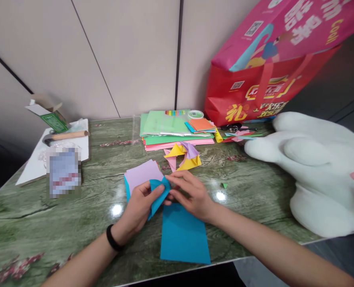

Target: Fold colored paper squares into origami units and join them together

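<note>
Between my hands is a folded piece of blue paper [156, 205], held above the table. My left hand [139, 207] grips it with the thumb on top. The fingers of my right hand [191, 193] pinch its upper right corner. A flat blue sheet [184, 239] lies on the table below my right hand. Behind my left hand is a stack of square papers [144, 174], lilac on top with blue at its edge. Just beyond my hands sits a folded-paper ring [189, 162] of yellow, pink and lilac pieces.
Coloured paper packs [165, 124] lie at the back, with small orange squares [203, 124] and a yellow glue stick [218, 135]. Red and pink bags [225, 91] stand behind. A white plush toy [308, 159] is at the right. A wooden-handled tool [71, 135] rests on a white board [33, 163].
</note>
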The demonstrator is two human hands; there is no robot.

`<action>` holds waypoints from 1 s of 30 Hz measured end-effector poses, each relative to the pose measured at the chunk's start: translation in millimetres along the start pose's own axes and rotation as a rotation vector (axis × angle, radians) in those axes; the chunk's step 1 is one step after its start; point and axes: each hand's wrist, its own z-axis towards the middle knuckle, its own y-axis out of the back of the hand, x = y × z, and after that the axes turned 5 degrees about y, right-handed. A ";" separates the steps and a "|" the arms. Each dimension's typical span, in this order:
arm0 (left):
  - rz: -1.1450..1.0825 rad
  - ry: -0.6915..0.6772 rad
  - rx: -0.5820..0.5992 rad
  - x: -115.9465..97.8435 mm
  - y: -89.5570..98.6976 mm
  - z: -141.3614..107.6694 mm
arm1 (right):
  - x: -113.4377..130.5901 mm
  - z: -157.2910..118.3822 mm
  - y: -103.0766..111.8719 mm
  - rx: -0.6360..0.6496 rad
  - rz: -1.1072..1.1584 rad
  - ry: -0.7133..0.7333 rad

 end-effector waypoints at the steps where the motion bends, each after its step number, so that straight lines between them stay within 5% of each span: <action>1: -0.003 0.011 -0.002 -0.5 -0.1 -0.1 | 0.2 0.0 0.1 0.008 -0.007 0.012; 11: 0.064 0.075 0.016 -1.2 6.1 1.4 | -4.6 2.2 0.7 0.002 0.014 0.078; 23: 0.175 -0.070 -0.101 -7.3 7.7 1.9 | -2.6 -1.6 -0.1 -0.045 0.002 0.085; 30: 0.196 -0.117 -0.060 -8.0 11.3 2.1 | -4.1 -1.5 0.0 -0.040 0.098 -0.046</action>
